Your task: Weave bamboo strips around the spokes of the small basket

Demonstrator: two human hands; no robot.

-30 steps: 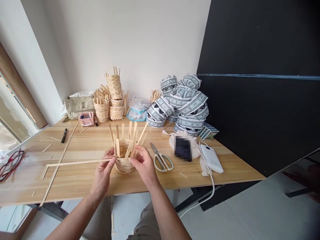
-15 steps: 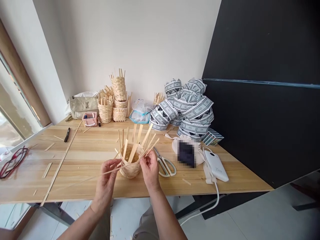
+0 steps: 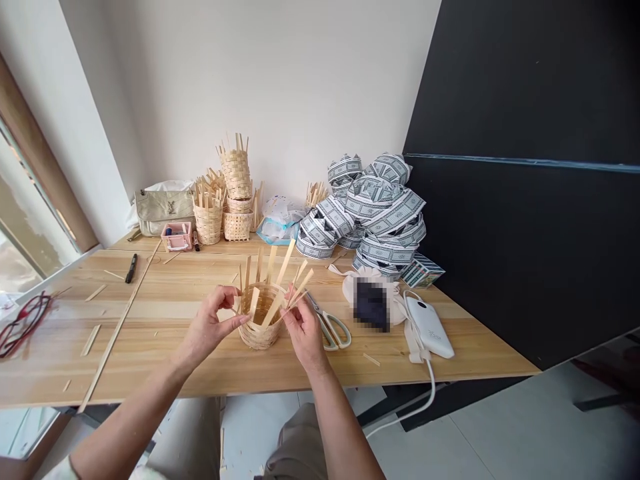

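A small half-woven bamboo basket point(image 3: 259, 325) stands on the wooden table point(image 3: 165, 300), with loose upright strips point(image 3: 277, 273) fanning from its rim. My left hand point(image 3: 213, 323) is at the basket's left side, thumb and fingers pinched on a thin strip at the rim. My right hand point(image 3: 304, 327) is at the right side, its fingers closed on thin strips that stick out to the right.
Scissors point(image 3: 330, 325) lie just right of my right hand. A white power bank point(image 3: 429, 325) with a cable and a cloth pouch point(image 3: 370, 300) are further right. Finished baskets point(image 3: 227, 200), a beige bag point(image 3: 163, 208), patterned ribbon rolls point(image 3: 373, 210), a marker point(image 3: 131, 268) and long strips point(image 3: 117, 327) lie about.
The long weaving strip that stretched out left from my left hand has been drawn in around the basket. My left hand has risen to the rim; my right hand holds strips on the right.
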